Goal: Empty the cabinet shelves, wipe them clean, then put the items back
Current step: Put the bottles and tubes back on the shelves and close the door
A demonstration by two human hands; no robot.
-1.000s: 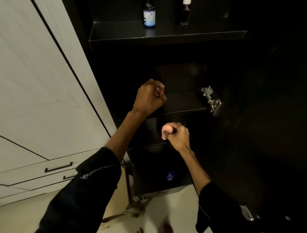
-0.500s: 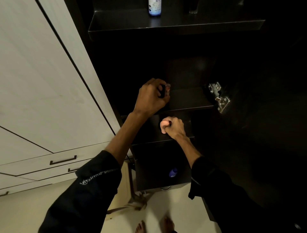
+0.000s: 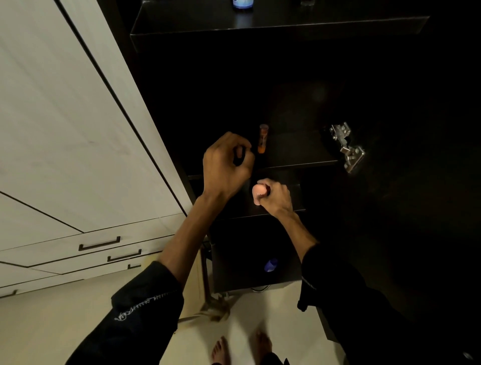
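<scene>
A dark cabinet stands open with several black shelves. On the middle shelf [image 3: 299, 153] a small orange tube [image 3: 263, 139] stands upright. My left hand [image 3: 226, 166] hovers just left of it, fingers loosely curled, not touching the tube, and I see nothing held in it. Below, over the lower shelf [image 3: 260, 212], my right hand [image 3: 277, 199] grips a small peach-coloured item [image 3: 258, 194] whose rounded end sticks out to the left. The rest of that item is hidden in my fist.
A blue-labelled bottle [image 3: 242, 3] stands on the top shelf [image 3: 286, 28]. A metal hinge [image 3: 347, 148] juts out at the right. A blue object [image 3: 270, 265] lies low in the cabinet. White doors and drawers [image 3: 78, 156] fill the left. My bare feet [image 3: 242, 347] stand on the floor.
My left hand has set the orange tube upright on the middle shelf and let go, drawing back slightly left. My right hand still grips the peach item in about the same place.
</scene>
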